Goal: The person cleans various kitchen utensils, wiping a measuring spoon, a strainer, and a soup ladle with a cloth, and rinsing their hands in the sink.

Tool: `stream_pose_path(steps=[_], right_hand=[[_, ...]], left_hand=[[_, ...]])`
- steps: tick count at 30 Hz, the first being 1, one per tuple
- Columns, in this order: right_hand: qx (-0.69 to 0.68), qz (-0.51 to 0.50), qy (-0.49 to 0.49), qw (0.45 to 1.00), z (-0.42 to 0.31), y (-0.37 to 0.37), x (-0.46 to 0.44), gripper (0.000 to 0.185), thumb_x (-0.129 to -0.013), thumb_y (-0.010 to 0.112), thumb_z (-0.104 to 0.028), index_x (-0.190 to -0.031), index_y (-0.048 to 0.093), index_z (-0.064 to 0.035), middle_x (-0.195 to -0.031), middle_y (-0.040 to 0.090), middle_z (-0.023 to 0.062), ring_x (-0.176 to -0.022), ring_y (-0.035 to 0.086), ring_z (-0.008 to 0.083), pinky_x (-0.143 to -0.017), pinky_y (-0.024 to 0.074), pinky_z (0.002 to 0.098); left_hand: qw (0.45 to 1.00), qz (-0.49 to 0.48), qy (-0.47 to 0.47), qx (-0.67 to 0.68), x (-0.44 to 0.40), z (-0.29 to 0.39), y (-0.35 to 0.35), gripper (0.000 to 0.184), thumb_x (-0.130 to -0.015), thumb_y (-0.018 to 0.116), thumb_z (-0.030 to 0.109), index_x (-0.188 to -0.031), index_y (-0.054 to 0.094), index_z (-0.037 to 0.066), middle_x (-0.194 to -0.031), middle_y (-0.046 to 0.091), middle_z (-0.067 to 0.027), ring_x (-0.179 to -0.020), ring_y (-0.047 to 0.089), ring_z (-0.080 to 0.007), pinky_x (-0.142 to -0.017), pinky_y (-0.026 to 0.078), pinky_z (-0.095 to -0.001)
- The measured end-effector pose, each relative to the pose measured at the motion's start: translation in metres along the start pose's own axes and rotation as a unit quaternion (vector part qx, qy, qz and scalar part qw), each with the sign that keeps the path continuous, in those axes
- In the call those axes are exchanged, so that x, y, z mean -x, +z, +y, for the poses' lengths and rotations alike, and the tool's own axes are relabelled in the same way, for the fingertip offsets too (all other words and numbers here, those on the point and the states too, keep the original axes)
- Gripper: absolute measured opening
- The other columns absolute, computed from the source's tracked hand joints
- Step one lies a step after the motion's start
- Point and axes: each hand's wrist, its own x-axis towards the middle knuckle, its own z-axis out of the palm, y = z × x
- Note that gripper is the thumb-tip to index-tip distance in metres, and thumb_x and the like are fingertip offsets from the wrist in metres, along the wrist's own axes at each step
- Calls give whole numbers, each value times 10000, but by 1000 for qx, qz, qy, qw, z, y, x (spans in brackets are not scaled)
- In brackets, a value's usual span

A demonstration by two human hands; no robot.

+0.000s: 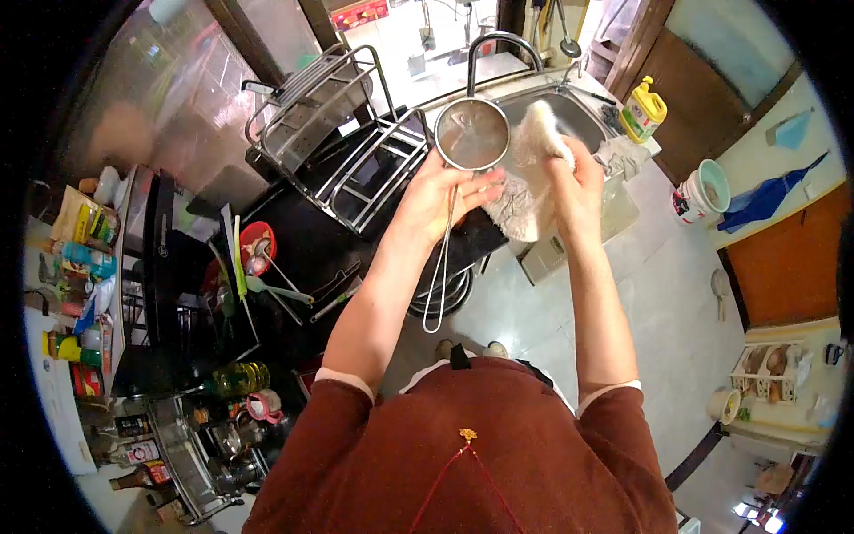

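My left hand grips a fine-mesh strainer just below its round metal rim. The strainer's bowl is upward in the view, and its long looped wire handle hangs down past my wrist. My right hand is closed on the edge of a pale, fluffy cloth, a little to the right of the strainer. The cloth hangs loosely, its lower part close to my left fingertips. Beyond both hands lies a steel sink with a curved faucet.
A metal dish rack stands on the dark counter at left. Nearby sits a red basket with utensils. A yellow bottle and a crumpled rag are right of the sink. A bucket stands farther right.
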Motion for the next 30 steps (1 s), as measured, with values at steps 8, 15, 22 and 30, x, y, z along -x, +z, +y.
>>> stream_pose_path(steps=[8, 15, 22, 30], right_hand=[[-383, -68, 261, 883, -31, 39, 20, 391, -928, 511, -323, -1140, 498, 5, -1057, 569, 94, -975, 537, 175, -869, 428, 312], [-132, -173, 113, 970, 2, 51, 28, 389, -791, 628, -106, -1136, 512, 30, -1048, 584, 78, -944, 546, 134, -838, 431, 267], [-168, -127, 163, 964, -8, 42, 27, 334, -756, 586, -89, -1064, 541, 31, -941, 608, 78, -812, 583, 134, -718, 481, 263], [-422, -131, 317, 839, 4, 17, 39, 363, -848, 566, -223, -1122, 505, 8, -1055, 592, 133, -928, 602, 260, -723, 547, 408]], left_hand=[[984, 44, 130, 111, -34, -21, 0, 358, -984, 369, 253, -1274, 381, 44, -1275, 489, -138, -1181, 474, -278, -1013, 374, -437], [982, 129, 130, 51, -31, -25, 22, 336, -965, 439, 196, -1261, 399, 41, -1193, 531, -114, -1090, 538, -252, -912, 468, -403], [981, 68, 144, -111, -38, -8, 23, 371, -857, 532, 20, -1225, 481, 16, -1150, 581, -97, -1028, 568, -226, -910, 447, -338], [989, 65, 117, 63, -47, 8, 18, 335, -937, 418, 118, -1261, 450, 43, -1201, 567, -129, -1107, 557, -279, -899, 465, -385]])
